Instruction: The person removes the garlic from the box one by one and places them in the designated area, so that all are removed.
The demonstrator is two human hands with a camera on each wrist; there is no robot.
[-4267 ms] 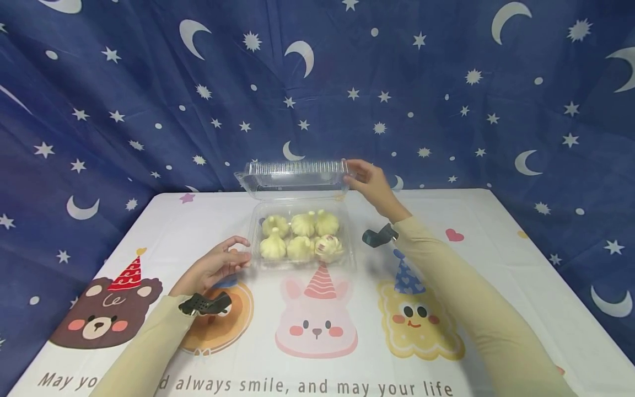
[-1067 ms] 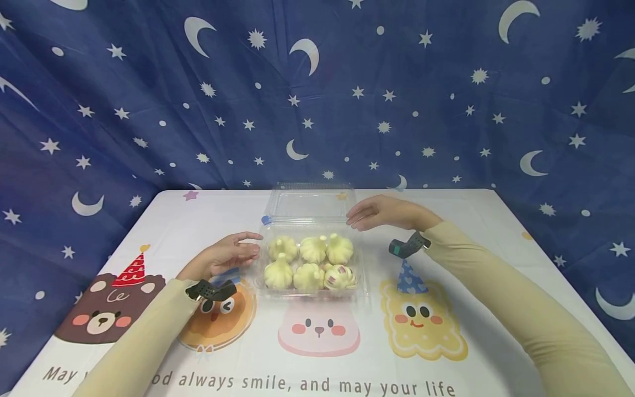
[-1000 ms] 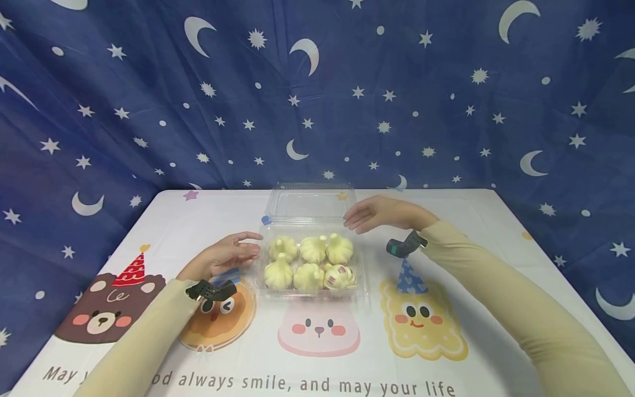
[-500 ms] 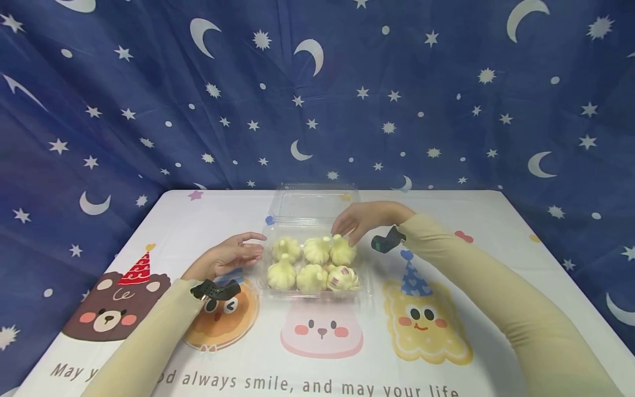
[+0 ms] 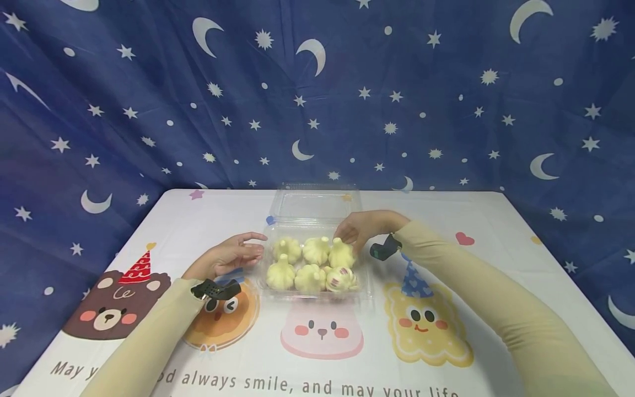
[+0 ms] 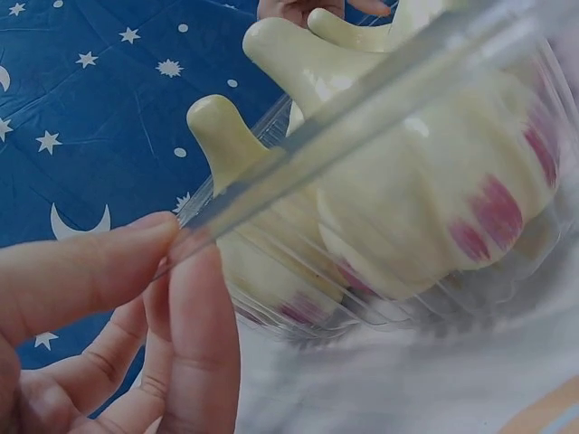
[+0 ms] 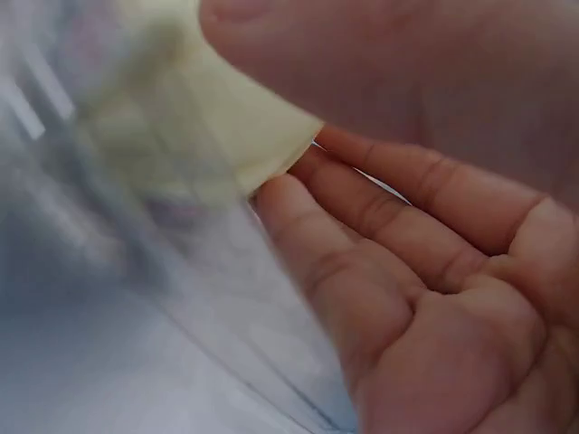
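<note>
A clear plastic clamshell box (image 5: 317,295) sits mid-table, its lid (image 5: 317,203) laid back toward the curtain. Pale garlic bulbs (image 5: 310,278) with purple patches fill it in two rows. On the left side my left hand (image 5: 225,258) pinches the box's rim (image 6: 262,176) between thumb and finger, as the left wrist view shows. My right hand (image 5: 361,227) reaches over the right rim and grips the back right garlic bulb (image 5: 341,255), thumb on one side and fingers on the other. In the right wrist view this bulb (image 7: 226,117) appears blurred behind the box wall.
The white tablecloth (image 5: 421,220) has printed cartoon figures, among them a pink rabbit (image 5: 321,333) just in front of the box. A blue curtain (image 5: 347,138) with moons and stars stands behind the table. Dark wrist mounts (image 5: 386,248) sit on both sleeves.
The lid has gone from half raised to lying back, and the box has come nearer. My right hand has left the lid and moved left and down onto the back right bulb, which tilts slightly.
</note>
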